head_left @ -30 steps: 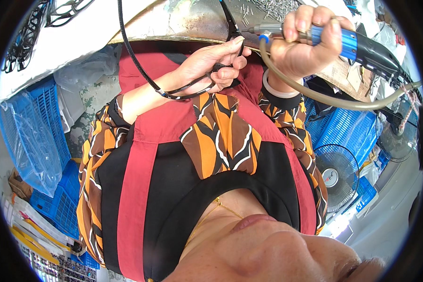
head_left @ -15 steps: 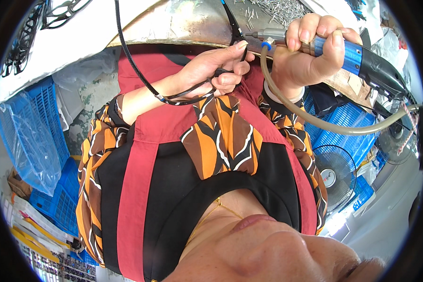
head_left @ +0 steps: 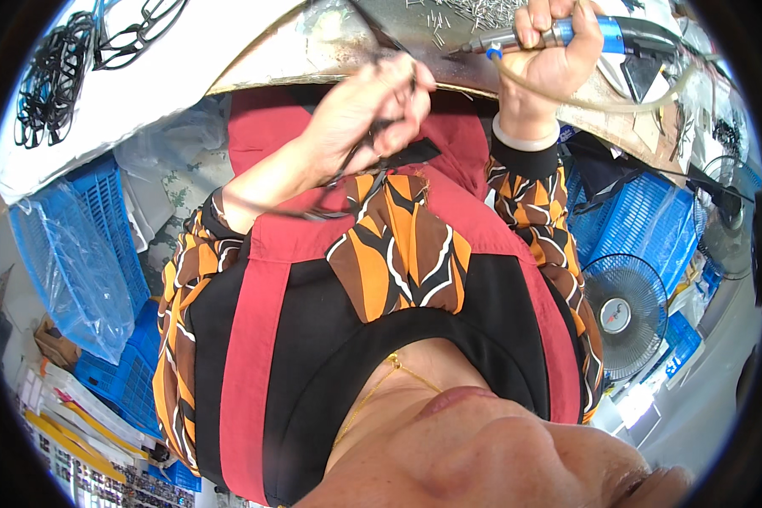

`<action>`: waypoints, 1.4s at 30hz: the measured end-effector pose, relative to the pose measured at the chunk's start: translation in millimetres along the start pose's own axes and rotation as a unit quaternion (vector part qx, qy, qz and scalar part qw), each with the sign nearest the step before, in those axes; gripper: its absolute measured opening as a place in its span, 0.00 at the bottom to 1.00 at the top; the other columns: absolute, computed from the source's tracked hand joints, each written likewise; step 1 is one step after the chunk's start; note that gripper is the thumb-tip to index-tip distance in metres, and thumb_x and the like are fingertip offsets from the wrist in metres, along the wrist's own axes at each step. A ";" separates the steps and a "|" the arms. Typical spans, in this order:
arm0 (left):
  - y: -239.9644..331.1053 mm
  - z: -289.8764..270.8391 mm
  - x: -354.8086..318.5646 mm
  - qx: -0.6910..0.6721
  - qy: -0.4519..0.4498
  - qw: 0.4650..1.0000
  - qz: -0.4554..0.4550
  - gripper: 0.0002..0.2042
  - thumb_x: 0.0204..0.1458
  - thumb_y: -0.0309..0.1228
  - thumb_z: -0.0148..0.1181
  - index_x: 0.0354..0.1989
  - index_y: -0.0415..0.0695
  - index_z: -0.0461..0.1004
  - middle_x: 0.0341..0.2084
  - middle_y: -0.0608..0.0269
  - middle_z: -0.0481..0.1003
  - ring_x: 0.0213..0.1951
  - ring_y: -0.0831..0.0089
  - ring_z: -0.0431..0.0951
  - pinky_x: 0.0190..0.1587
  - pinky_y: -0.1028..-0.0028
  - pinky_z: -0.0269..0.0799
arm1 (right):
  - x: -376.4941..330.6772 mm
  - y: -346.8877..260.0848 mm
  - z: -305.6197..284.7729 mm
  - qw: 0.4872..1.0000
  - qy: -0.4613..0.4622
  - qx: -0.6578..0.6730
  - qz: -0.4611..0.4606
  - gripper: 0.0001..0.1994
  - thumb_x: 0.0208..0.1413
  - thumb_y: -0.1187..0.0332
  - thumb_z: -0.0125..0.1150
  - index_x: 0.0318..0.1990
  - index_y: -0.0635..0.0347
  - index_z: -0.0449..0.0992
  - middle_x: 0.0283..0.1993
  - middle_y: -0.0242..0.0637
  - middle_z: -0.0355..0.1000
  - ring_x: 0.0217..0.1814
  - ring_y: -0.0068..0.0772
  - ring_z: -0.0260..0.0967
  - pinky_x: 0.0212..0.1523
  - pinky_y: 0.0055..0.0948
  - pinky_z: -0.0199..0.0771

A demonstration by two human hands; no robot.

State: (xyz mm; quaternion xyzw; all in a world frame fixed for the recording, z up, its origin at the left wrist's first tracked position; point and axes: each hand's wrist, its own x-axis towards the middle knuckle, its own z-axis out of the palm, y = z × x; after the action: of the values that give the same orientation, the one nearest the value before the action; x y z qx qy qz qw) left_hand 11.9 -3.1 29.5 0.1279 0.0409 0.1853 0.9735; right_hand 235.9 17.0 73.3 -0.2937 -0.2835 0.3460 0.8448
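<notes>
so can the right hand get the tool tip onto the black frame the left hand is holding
Probably yes. The right hand grips the blue-banded power tool with its tip pointing toward the left hand, which pinches the black frame close by over the worktop. Nothing lies between them.

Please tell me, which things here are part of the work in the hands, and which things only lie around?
In use:
- left hand holding a black frame
- right hand gripping a blue pneumatic tool with its hose
- metal worktop

Lying about:
- black frames on white sheet
- small screws
- blue crates
- fan
</notes>
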 end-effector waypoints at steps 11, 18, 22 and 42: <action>29.1 -27.1 15.2 0.593 -0.022 0.541 0.596 0.19 0.43 0.11 0.69 0.45 0.39 0.80 0.37 0.59 0.77 0.36 0.68 0.79 0.38 0.73 0.77 | 7.1 6.7 1.2 0.957 0.115 0.234 0.130 0.09 0.66 0.70 0.58 0.51 0.52 0.69 0.29 0.31 0.66 0.23 0.23 0.62 0.18 0.19 0.62; 26.8 -32.7 0.5 0.597 -0.076 0.566 0.563 0.20 0.45 0.13 0.68 0.49 0.37 0.77 0.37 0.56 0.77 0.31 0.69 0.79 0.29 0.75 0.75 | 6.6 4.5 19.4 0.998 -0.055 0.003 0.009 0.09 0.65 0.70 0.58 0.51 0.53 0.69 0.29 0.31 0.66 0.23 0.23 0.62 0.18 0.20 0.61; 29.6 -32.7 5.3 0.590 -0.102 0.552 0.581 0.19 0.47 0.15 0.67 0.49 0.35 0.77 0.36 0.56 0.77 0.27 0.69 0.78 0.26 0.73 0.74 | -0.9 7.1 32.4 0.999 -0.032 -0.038 0.010 0.11 0.65 0.71 0.58 0.53 0.53 0.69 0.30 0.32 0.66 0.23 0.24 0.62 0.18 0.21 0.61; 23.7 -40.2 1.0 0.627 -0.121 0.522 0.565 0.23 0.44 0.17 0.70 0.51 0.37 0.75 0.39 0.56 0.74 0.31 0.65 0.80 0.34 0.69 0.79 | -6.8 22.7 25.6 0.983 -0.166 0.006 0.082 0.06 0.65 0.72 0.57 0.43 0.54 0.65 0.26 0.31 0.61 0.21 0.21 0.58 0.16 0.19 0.55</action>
State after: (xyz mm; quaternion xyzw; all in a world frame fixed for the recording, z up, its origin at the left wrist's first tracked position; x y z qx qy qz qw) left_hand -0.6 28.0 -3.0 0.7230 -0.0528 0.6058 0.3277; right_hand 204.9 32.9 72.9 -0.2491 -0.3925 0.4595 0.7568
